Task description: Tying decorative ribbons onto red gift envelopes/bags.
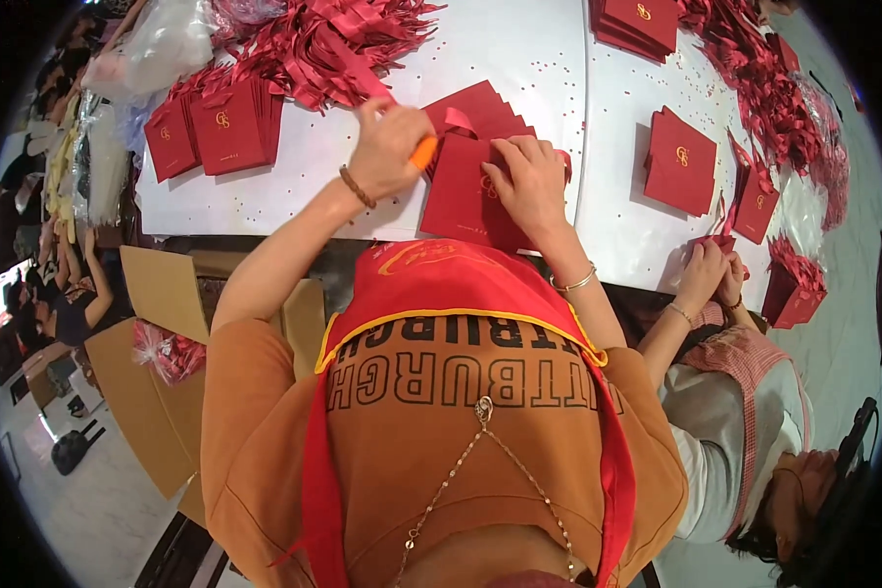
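Note:
My left hand [390,149] is closed in a pinch, with a red ribbon [370,78] running from its fingers toward the ribbon heap. A small orange piece [423,153] sticks out from the same hand; its kind is hidden. Just to the right, my right hand [534,186] has its fingers curled over a flat red paper gift bag [456,201] with gold print, holding it at the table edge. Behind it more red bags [475,106] lie fanned out, and a loop of ribbon [458,122] shows at their top.
A heap of red ribbons [314,49] covers the far left of the white table [519,49]. Red bag stacks [235,127] stand at left, others [681,162] at right. A co-worker's hands [706,269] work at a red bag on the right. Open cardboard boxes [147,402] stand below left.

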A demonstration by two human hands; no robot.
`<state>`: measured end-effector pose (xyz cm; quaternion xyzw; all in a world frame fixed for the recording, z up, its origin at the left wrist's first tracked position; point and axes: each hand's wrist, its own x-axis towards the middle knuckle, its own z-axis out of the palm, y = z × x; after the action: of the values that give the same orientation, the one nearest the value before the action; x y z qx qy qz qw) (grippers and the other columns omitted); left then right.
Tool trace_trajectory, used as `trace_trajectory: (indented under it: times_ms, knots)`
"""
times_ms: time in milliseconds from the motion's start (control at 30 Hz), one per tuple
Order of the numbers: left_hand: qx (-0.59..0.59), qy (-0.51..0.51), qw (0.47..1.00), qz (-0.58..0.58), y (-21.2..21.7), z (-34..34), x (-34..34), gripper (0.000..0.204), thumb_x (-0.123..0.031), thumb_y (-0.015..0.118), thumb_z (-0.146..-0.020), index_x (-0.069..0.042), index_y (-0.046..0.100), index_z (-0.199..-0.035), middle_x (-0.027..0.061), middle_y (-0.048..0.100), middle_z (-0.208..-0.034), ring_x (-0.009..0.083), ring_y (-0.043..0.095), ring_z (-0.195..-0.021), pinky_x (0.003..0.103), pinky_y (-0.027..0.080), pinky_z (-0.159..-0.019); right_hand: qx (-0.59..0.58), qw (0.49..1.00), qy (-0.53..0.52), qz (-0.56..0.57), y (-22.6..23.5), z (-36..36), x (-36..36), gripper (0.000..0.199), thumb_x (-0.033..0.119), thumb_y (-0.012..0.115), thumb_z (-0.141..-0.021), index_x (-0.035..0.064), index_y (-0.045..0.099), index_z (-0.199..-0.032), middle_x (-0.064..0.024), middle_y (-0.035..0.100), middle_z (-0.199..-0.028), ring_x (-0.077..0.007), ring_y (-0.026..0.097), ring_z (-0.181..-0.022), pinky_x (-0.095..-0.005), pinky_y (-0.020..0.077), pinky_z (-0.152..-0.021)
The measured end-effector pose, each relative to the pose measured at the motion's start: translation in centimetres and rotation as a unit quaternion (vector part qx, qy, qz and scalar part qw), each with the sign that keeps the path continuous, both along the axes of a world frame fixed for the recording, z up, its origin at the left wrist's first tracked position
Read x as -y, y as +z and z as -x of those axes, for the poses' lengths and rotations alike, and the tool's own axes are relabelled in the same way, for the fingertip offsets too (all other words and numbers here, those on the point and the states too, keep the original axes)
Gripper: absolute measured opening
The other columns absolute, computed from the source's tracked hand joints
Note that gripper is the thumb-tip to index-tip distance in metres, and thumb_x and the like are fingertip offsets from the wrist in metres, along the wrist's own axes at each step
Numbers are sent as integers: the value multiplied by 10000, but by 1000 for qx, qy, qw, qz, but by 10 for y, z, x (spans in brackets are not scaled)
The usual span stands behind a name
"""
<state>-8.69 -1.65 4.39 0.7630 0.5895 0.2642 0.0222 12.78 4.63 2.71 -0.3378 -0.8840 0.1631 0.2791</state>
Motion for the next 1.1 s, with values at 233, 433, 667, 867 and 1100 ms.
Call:
trace_trajectory:
  times_ms: [233, 433, 667, 867, 1100]
  knots:
    - [111, 98, 985, 93, 2, -35, 27, 91, -134, 569, -790, -83, 614, -849, 62, 622, -767, 220, 571, -739, 341, 353, -717, 67, 986, 38, 149, 23, 13, -7, 277, 185, 687, -715, 27, 602, -925, -114, 611, -757, -261, 571, -662, -349, 435, -613]
    - [101, 125, 983, 87, -5, -45, 20, 81, -138, 575, -778, -79, 613, -819, 61, 622, -757, 239, 572, -738, 368, 363, -670, 104, 956, 64, 267, 23, 17, -18, 271, 295, 603, -768, 73, 654, -916, -125, 643, -749, -247, 613, -680, -353, 428, -607]
    - [-14, 119, 992, 26, -6, -52, 16, 56, -115, 576, -759, -105, 601, -807, 31, 577, -720, 199, 536, -721, 343, 316, -693, 97, 939, 58, 324, 15, 14, -21, 290, 309, 587, -782, 111, 646, -986, -112, 647, -791, -249, 610, -743, -359, 397, -690]
    - [-28, 100, 995, 4, -4, -54, 13, 93, -49, 580, -679, -101, 567, -754, 30, 531, -705, 197, 495, -716, 355, 308, -694, 116, 931, 52, 343, 19, 15, -23, 273, 302, 581, -793, 120, 647, -985, -96, 647, -774, -255, 602, -725, -357, 391, -705]
    - [-60, 97, 993, 35, -6, -58, 8, 71, -84, 567, -734, -111, 602, -790, 19, 568, -712, 184, 514, -741, 361, 283, -707, 88, 938, 48, 332, 14, 14, -23, 301, 272, 613, -766, 98, 639, -1010, -127, 650, -843, -268, 618, -785, -360, 448, -721]
